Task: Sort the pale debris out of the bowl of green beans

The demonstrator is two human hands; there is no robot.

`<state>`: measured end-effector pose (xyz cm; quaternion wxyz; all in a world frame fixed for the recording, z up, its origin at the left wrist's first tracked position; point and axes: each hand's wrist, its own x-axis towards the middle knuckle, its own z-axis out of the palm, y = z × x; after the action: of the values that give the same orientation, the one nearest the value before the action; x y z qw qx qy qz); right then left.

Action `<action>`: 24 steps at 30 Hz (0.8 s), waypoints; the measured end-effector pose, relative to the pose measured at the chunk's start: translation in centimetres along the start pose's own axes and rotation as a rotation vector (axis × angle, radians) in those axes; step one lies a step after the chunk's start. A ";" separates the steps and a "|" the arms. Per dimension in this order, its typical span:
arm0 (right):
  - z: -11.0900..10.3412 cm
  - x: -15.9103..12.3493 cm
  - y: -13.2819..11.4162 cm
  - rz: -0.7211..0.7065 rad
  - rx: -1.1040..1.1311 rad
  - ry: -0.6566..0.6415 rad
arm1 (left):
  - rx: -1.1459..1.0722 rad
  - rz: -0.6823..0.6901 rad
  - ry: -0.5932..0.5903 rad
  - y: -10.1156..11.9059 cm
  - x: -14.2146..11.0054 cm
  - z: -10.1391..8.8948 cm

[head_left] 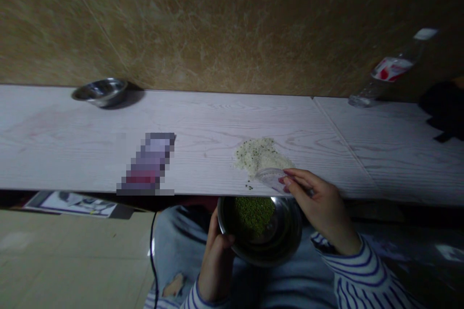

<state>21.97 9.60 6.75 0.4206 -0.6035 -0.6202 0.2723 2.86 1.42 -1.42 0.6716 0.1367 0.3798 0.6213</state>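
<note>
My left hand [217, 256] grips the left rim of a metal bowl [286, 246], held just below the table's front edge. Green mung beans [253, 215] lie inside it. My right hand [322, 198] is closed on a clear, round plastic lid [270, 178], pinched between thumb and fingers. The lid is tilted at the table edge, above the bowl's opening and touching or close to the near side of a pile of white rice [259, 154]. Green beans are scattered through the rice. A few loose beans [249, 186] sit on the tabletop left of the lid.
A second metal bowl [103, 92] stands at the back left by the wall. A blurred-out flat, phone-like object [148, 164] lies left of the rice. At the back right are a clear bottle [389, 70] and a dark object [444, 108]. A black cable [152, 251] hangs below the table edge.
</note>
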 end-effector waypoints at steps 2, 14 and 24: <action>-0.1 0.1 -0.1 0.002 0.009 0.010 | -0.003 -0.004 -0.006 0.1 -0.1 0.1; 1.1 -0.2 -0.2 -0.032 0.018 -0.058 | -0.005 0.042 0.010 0.4 -0.4 0.2; 0.4 -0.1 -0.2 -0.038 -0.030 -0.026 | -0.019 0.013 0.027 0.5 -0.4 0.3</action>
<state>21.52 9.53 6.73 0.4084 -0.5944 -0.6410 0.2626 2.72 1.17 -0.75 0.6634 0.1244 0.3822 0.6311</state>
